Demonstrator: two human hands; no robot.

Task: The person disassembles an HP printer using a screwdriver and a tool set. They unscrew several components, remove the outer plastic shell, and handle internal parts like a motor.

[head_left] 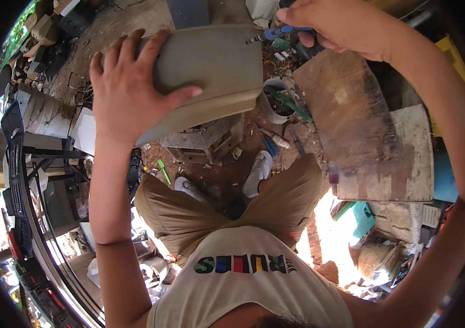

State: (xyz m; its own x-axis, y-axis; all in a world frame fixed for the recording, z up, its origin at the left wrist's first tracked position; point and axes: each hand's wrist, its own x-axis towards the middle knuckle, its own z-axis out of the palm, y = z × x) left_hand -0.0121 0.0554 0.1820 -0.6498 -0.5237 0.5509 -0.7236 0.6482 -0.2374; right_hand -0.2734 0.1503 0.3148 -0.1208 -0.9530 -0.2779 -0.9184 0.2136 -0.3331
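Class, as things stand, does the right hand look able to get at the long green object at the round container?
Probably yes: nothing seems to cover the long green object, and the right hand is on that side. But it holds a blue tool, which it would likely need to put down.

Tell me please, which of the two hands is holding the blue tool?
The right hand grips the blue tool; the left hand holds no tool and rests spread on the grey casing.

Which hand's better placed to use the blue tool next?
Likely right: the right hand holds the blue tool, tip near the far right corner of the grey casing; the left hand lies spread on it.
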